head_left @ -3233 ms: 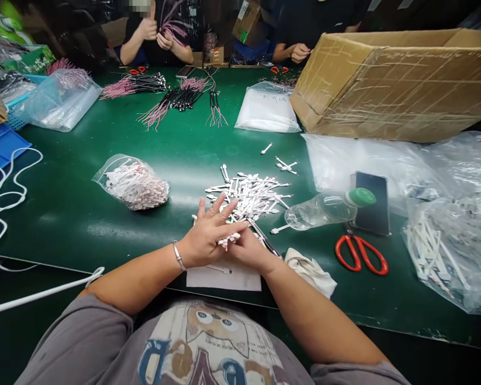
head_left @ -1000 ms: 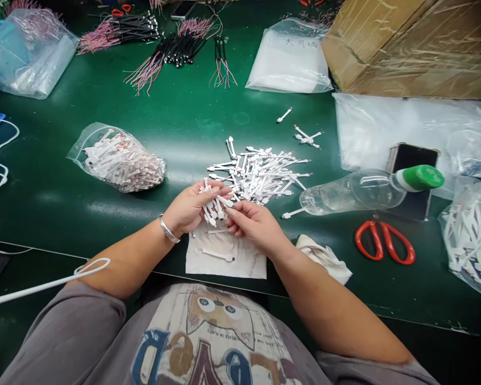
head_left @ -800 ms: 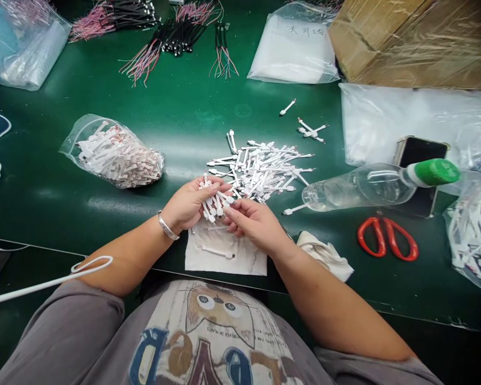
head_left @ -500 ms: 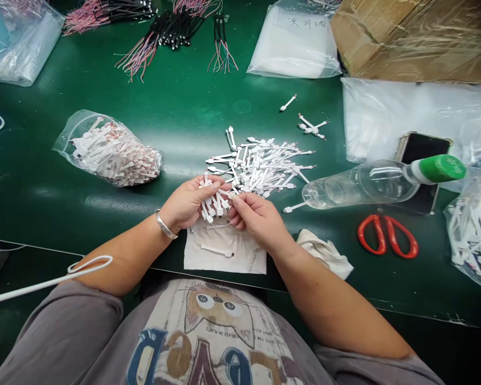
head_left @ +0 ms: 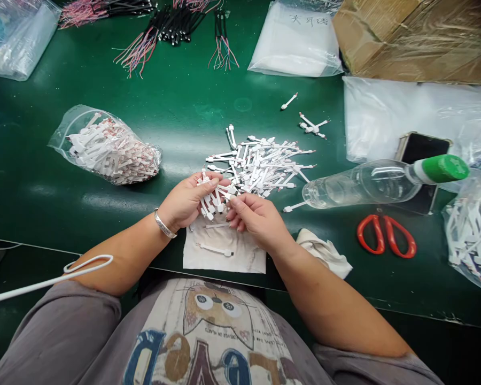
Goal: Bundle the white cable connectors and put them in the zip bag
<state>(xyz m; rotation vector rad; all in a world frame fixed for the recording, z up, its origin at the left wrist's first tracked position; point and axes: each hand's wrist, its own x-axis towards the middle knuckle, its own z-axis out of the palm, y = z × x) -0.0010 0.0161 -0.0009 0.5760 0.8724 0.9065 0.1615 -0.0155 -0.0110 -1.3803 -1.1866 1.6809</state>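
My left hand is closed around a bunch of short white cables with small plugs at their ends. Close beside it, my right hand pinches the plug end of one white cable between thumb and fingers. Beyond both hands lies a loose pile of the same white cables on the green table. Below them is a pale cloth, with a single white cable lying across it. My right fingers partly hide the held plug.
A clear bag of white cables lies at the left. On the right are a clear bottle with a green cap, red-handled scissors, a phone and a crumpled cloth. Black cables and a cardboard box are at the back.
Both hands stay in nearly the same place. The bunch in my left hand and the plug at my right fingertips have shifted slightly.
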